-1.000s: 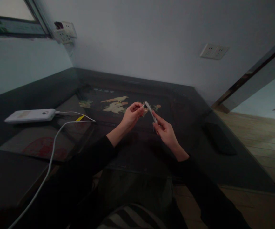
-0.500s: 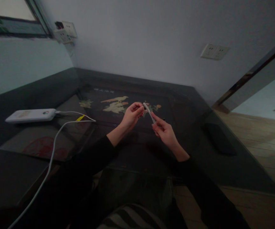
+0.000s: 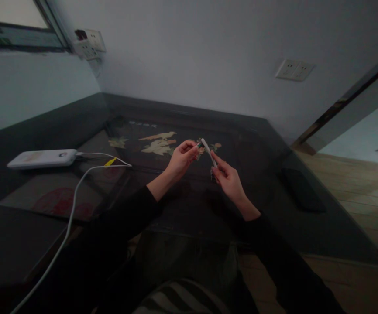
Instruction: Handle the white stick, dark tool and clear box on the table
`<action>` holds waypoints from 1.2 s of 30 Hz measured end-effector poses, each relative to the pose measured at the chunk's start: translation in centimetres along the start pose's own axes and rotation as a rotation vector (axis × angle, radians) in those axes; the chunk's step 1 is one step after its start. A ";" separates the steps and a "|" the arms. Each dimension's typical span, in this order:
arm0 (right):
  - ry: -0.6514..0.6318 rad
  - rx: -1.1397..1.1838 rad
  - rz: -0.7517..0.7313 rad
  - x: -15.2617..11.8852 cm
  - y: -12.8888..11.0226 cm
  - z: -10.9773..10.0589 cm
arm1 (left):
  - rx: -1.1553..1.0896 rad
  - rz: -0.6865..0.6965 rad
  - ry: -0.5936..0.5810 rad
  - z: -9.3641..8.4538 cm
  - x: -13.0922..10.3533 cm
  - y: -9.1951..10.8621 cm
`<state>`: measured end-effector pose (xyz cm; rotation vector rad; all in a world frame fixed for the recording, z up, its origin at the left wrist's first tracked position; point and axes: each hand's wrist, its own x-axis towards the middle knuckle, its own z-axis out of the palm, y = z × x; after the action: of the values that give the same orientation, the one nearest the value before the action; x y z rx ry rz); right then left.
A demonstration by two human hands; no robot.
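My left hand (image 3: 183, 159) pinches a small dark green object (image 3: 200, 144), too small to name. In my right hand (image 3: 228, 176) is a thin white stick-like object (image 3: 209, 152), which slants up and to the left. Its upper end is beside the small green piece; whether the two touch I cannot tell. Something small and shiny shows by the fingertips of my right hand. Both hands are above the dark table (image 3: 176, 209), in front of its bird and flower picture (image 3: 158, 144).
A white power bank (image 3: 41, 158) lies on the table at the left, with a white cable (image 3: 74, 205) bearing a yellow tag (image 3: 110, 162). At the right lies a dark flat object (image 3: 302, 190). Wall sockets (image 3: 294, 70) are behind the table.
The white object has shifted slightly to the right with my right hand. More of the green piece shows at my left fingertips, and a shiny bit now shows below my right fingers.
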<state>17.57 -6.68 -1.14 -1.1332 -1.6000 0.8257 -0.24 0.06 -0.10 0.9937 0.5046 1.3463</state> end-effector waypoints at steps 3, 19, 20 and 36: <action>-0.013 0.021 0.015 -0.1 -0.2 0.1 | -0.019 0.003 0.003 0.0 0.0 0.0; -0.060 0.053 0.011 -0.2 -0.1 0.3 | -0.051 0.009 0.030 -0.1 0.1 0.0; -0.049 0.039 0.010 -0.1 -0.1 0.2 | -0.052 0.010 0.022 -0.1 0.1 -0.1; -0.018 0.003 -0.009 -0.2 0.0 0.3 | -0.058 0.023 -0.011 -0.3 0.3 -0.3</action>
<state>17.31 -6.92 -1.26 -1.1188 -1.6171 0.8343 -0.24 0.44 -0.46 0.9611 0.4450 1.3681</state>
